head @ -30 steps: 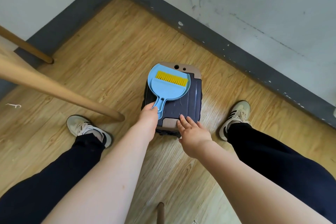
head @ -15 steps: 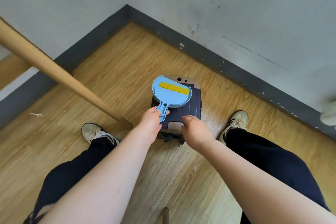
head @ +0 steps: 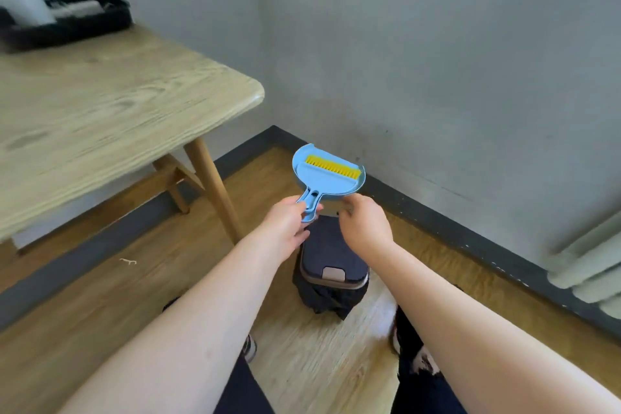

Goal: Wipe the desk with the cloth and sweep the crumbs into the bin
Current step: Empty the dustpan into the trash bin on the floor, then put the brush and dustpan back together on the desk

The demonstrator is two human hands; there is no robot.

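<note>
A small blue dustpan [head: 331, 178] with a yellow-bristled brush [head: 332, 166] nested in it is held in the air above the bin. My left hand [head: 285, 228] grips its handle. My right hand [head: 364, 225] hovers just right of the handle with fingers curled; whether it touches the pan's rim is unclear. The dark lidded bin [head: 331, 265] stands on the floor below both hands, its lid down. The wooden desk [head: 100, 104] fills the left side. No cloth is clearly visible.
A black tray [head: 67, 23] with white items sits at the desk's far corner. The desk's legs [head: 215, 185] stand left of the bin. Grey walls meet in the corner behind; a radiator [head: 591, 262] is at the right. My shoes flank the bin.
My left hand has lifted the dustpan off the bin lid and raised it. My right hand left the lid and rose beside it. The camera tilted up, bringing the desk into view.
</note>
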